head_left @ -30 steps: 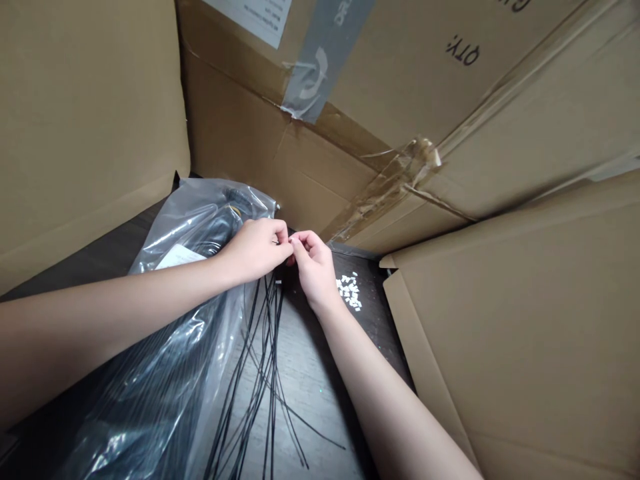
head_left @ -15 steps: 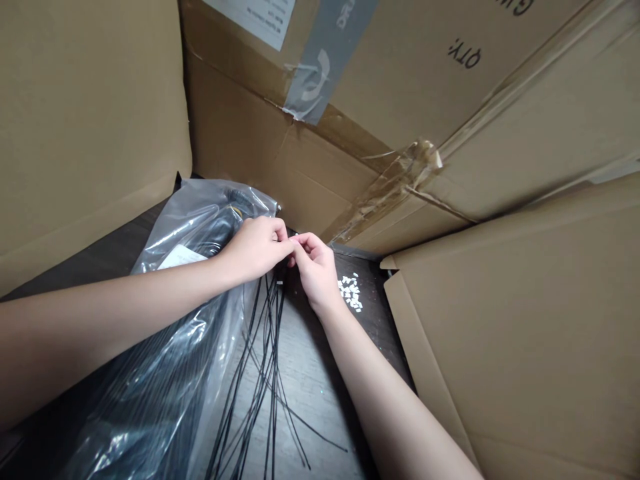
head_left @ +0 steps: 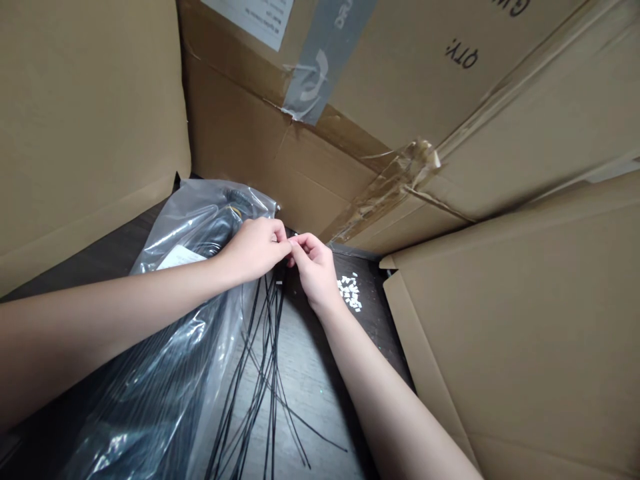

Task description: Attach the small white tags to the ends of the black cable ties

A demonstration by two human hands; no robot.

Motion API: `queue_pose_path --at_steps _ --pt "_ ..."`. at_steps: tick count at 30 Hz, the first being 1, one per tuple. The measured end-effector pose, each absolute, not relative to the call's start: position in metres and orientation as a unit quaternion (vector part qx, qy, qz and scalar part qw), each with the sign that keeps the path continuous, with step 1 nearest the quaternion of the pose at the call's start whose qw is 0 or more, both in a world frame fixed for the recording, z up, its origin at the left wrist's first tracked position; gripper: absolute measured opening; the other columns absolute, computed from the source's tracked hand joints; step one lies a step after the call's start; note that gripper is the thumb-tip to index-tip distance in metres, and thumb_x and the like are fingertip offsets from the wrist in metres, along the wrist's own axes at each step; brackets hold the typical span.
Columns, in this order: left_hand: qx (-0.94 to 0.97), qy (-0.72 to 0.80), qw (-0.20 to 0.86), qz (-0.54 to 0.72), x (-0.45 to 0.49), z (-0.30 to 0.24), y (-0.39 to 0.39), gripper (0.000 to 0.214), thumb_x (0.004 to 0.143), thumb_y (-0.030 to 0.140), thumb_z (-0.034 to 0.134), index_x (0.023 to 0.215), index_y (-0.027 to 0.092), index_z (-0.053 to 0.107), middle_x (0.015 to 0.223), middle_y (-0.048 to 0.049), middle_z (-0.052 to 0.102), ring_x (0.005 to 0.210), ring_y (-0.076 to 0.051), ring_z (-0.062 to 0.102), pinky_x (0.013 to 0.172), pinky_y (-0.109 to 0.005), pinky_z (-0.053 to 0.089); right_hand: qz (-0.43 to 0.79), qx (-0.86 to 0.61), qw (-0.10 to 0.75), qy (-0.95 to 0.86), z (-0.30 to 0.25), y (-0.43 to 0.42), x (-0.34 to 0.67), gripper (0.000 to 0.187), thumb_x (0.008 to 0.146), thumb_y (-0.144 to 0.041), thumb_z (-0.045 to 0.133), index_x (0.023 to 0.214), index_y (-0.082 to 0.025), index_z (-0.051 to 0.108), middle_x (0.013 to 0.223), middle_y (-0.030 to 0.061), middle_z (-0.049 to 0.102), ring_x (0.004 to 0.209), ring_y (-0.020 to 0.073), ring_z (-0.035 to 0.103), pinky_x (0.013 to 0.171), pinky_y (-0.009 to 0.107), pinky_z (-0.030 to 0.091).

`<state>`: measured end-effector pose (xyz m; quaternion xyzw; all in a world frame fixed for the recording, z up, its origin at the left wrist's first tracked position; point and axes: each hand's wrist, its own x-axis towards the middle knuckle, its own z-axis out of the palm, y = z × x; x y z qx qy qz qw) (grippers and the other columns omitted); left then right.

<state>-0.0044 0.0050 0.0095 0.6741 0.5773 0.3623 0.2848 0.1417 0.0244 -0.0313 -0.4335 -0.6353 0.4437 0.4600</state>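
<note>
- Pinching close — my left hand (head_left: 261, 247) and right hand (head_left: 316, 270) meet at the fingertips, each narrowed thumb to finger; what lies between is too small and hidden for me to tell; meeting like this seems suited to steadying something tiny.
- Black cords (head_left: 274, 353) lie just below my hands, spread across the dark tabletop (head_left: 325, 380); some loose ends point towards me, apparently out of my fingers' way.
- White pieces (head_left: 354, 301) lie scattered just beside my right wrist; handy there, I judge.
- Under my left forearm lies a clear plastic bag (head_left: 200, 193) of black strands (head_left: 140, 393) — probably close for reach; cardboard boxes (head_left: 260, 140) stand around.
</note>
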Motion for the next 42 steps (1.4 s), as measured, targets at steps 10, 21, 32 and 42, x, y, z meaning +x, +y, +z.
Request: queue_pose_path --at_steps 10,21,32,42 --pt "0.670 0.578 0.290 0.364 -0.0037 0.0080 0.0047 0.014 0.079 0.023 0.058 0.068 0.018 0.065 0.062 0.0010 0.063 0.062 -0.015 0.054 0.062 -0.027 0.035 0.437 -0.442 0.470 -0.626 -0.0319 0.0258 0.1413 0.026 0.081 -0.046 0.062 0.079 -0.021 0.058 0.066 -0.0039 0.054 0.057 0.0106 0.047 0.058 0.026 0.042" --pt "0.670 0.573 0.298 0.366 -0.0041 0.0085 0.0047 0.013 0.078 0.023 0.057 0.068 0.018 0.064 0.060 0.0017 0.060 0.060 -0.014 0.051 0.062 -0.027 0.034 0.436 -0.450 0.473 -0.620 -0.0342 0.0264 0.1409 0.023 0.082 -0.043 0.060 0.081 -0.021 0.056 0.067 -0.0044 0.053 0.058 0.0105 0.048 0.059 0.027 0.041" --pt "0.670 0.566 0.314 0.363 -0.0032 0.0114 0.0037 0.015 0.079 0.019 0.057 0.065 0.018 0.063 0.054 0.0044 0.053 0.058 -0.013 0.047 0.063 -0.027 0.033 0.447 -0.451 0.477 -0.608 -0.0321 0.0262 0.1405 0.020 0.080 -0.040 0.058 0.076 -0.021 0.055 0.060 -0.0059 0.051 0.057 0.0109 0.048 0.060 0.027 0.040" --pt "0.683 0.570 0.292 0.351 -0.0021 0.0087 0.0047 0.013 0.077 0.018 0.059 0.064 0.018 0.061 0.056 0.0044 0.055 0.058 -0.013 0.048 0.062 -0.028 0.032 0.430 -0.459 0.462 -0.625 -0.0307 0.0241 0.1408 0.018 0.077 -0.037 0.053 0.070 -0.021 0.052 0.060 -0.0051 0.052 0.056 0.0104 0.048 0.060 0.026 0.040"
